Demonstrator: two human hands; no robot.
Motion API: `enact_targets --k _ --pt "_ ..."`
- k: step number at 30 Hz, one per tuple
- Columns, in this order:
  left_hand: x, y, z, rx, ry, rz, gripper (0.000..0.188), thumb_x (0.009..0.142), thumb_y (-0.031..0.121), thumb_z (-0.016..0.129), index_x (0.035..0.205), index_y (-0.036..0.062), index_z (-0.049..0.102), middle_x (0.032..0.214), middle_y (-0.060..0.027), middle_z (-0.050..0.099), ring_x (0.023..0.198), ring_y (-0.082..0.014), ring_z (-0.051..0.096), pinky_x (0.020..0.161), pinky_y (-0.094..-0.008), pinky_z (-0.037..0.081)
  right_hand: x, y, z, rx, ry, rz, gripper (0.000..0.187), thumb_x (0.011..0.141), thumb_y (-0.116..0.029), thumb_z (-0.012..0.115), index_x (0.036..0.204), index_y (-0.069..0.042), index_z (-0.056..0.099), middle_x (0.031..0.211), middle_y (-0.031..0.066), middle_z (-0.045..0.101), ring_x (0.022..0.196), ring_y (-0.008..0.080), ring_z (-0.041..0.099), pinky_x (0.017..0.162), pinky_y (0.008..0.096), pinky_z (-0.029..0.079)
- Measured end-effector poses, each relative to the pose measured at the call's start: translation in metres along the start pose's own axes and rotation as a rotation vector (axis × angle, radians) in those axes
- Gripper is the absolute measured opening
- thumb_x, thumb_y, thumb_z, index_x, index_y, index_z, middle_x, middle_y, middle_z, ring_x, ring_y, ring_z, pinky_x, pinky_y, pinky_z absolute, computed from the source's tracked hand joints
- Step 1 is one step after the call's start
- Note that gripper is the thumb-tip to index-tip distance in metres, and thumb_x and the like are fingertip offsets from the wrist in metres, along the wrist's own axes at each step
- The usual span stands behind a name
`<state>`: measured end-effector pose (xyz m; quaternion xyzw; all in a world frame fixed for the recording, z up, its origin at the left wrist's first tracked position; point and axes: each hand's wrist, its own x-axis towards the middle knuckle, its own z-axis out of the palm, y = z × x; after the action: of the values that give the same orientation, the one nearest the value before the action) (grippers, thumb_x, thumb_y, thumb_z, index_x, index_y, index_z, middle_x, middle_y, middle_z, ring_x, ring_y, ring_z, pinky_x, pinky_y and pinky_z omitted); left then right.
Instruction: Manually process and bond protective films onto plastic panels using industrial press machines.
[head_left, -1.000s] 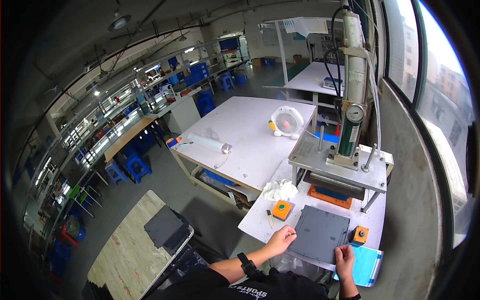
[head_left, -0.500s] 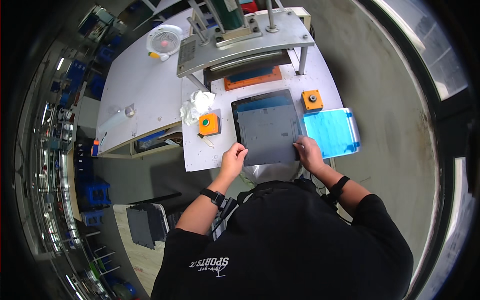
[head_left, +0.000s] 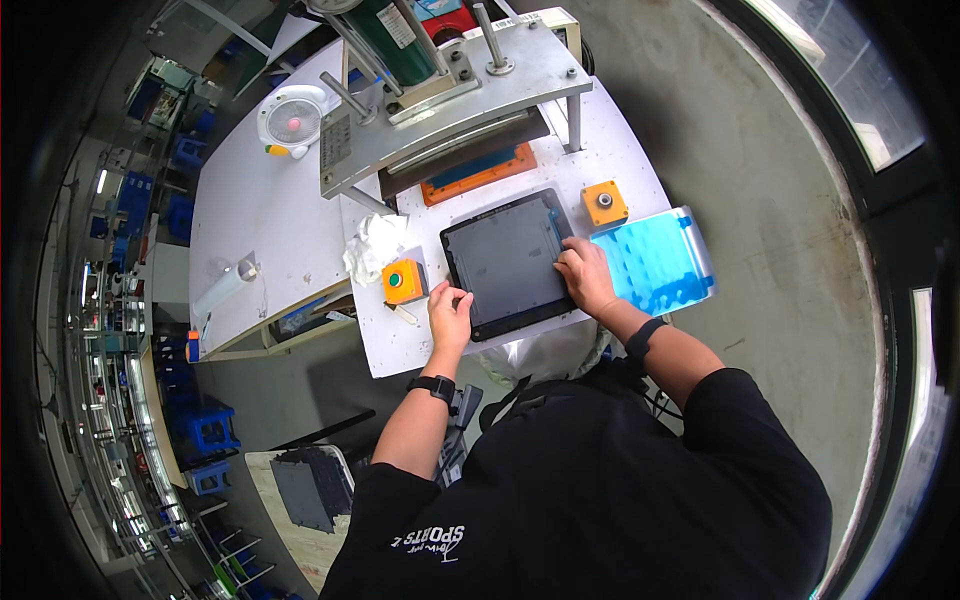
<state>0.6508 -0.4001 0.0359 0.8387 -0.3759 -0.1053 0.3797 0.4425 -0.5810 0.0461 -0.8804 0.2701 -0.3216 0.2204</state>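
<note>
Panel [head_left: 505,258], one, between two hands [head_left: 449,318] [head_left: 588,278]

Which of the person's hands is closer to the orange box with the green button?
Left. The left hand is just right of the green-button box; the right hand is farther away, at the right side of the dark panel.

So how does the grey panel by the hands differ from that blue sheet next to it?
Colour: the panel is dark grey, while the sheet is bright blue.
Finish: the panel looks dull; the sheet looks shiny.
Place: the panel lies within a black frame, with the right hand at its right edge; the sheet lies to the right, outside that frame.
Both look flat and roughly rectangular.
</note>
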Motion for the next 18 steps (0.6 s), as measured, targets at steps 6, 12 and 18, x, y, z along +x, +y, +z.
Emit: enact_targets --k 6,12,18 --pt "-0.004 -0.001 0.007 -0.040 0.024 0.003 0.012 0.078 0.013 0.068 0.084 0.0047 0.062 0.118 -0.0212 0.052 0.112 -0.0359 0.049 0.096 -0.0404 0.039 -0.003 0.004 -0.001 0.008 0.004 -0.006 0.013 0.077 -0.011 0.066 0.084 -0.006 0.056 0.106 0.0132 0.056 0.102 0.0319 0.053 0.089 0.0432 0.040" --pt "-0.013 0.004 0.010 -0.029 0.022 0.001 0.013 0.079 0.014 0.068 0.085 0.0048 0.062 0.117 -0.0215 0.052 0.112 -0.0364 0.049 0.096 -0.0397 0.039 -0.008 0.009 0.000 -0.019 0.018 0.016 0.014 0.077 -0.012 0.067 0.084 -0.007 0.056 0.107 0.0129 0.056 0.102 0.0319 0.053 0.088 0.0426 0.040" --pt "-0.012 -0.001 0.013 -0.080 -0.007 -0.036 0.012 0.081 0.015 0.066 0.087 0.0056 0.062 0.118 -0.0221 0.051 0.114 -0.0367 0.048 0.096 -0.0399 0.039 -0.010 0.012 0.000 -0.004 -0.018 0.028 0.015 0.077 -0.012 0.067 0.086 -0.007 0.056 0.109 0.0129 0.055 0.102 0.0331 0.052 0.088 0.0425 0.040"
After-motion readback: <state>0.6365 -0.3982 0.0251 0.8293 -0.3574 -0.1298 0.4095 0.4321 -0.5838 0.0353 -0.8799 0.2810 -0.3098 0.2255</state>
